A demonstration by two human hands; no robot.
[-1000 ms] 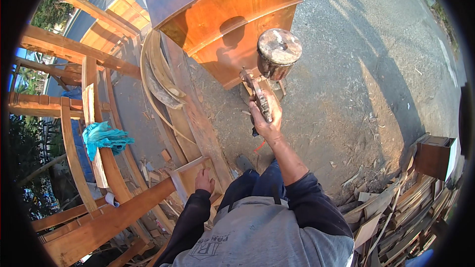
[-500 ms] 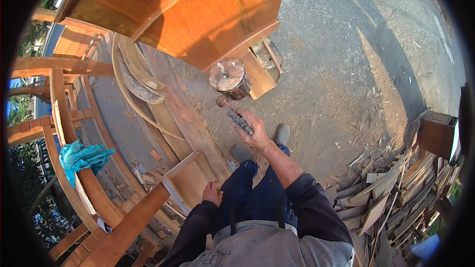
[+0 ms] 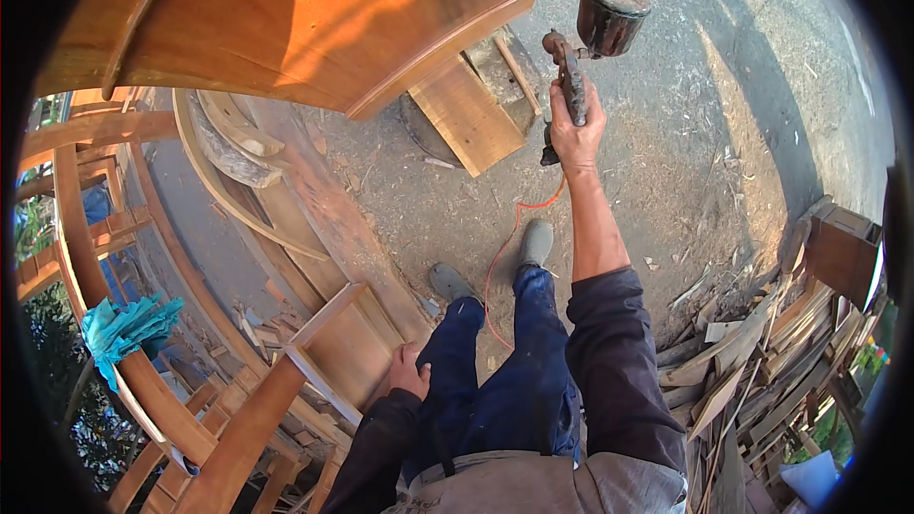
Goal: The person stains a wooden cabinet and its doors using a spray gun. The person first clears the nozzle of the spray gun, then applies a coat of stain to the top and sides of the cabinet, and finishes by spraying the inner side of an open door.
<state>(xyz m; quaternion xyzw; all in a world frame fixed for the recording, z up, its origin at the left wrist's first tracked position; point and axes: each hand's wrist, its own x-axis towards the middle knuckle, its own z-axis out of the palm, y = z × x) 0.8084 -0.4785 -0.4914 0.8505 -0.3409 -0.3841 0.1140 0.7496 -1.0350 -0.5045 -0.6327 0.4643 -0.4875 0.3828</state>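
Note:
My right hand (image 3: 578, 133) is closed around the dark handle of a spray gun (image 3: 571, 86), out in front of me to the right. A paint-stained round metal cup (image 3: 612, 19) is attached to the gun, and an orange air hose (image 3: 533, 205) runs from it down past my feet. Ahead to the left stands a varnished orange-brown wooden panel (image 3: 400, 19), apart from the gun. My left hand (image 3: 407, 371) hangs beside my left thigh with its fingers loosely apart, holding nothing, next to a wooden drawer-like box (image 3: 347, 347).
A short board (image 3: 471, 119) sticks out below the panel. Curved timber pieces (image 3: 233, 157) and a wooden frame (image 3: 86, 228) with a teal cloth (image 3: 129, 328) are at left. Scrap wood (image 3: 762, 362) and a small brown cabinet (image 3: 843, 247) lie at right.
My right hand has swung the spray gun forward and to the right, away from the panel's lower edge. The panel has shifted left in view. My left hand stays by my thigh.

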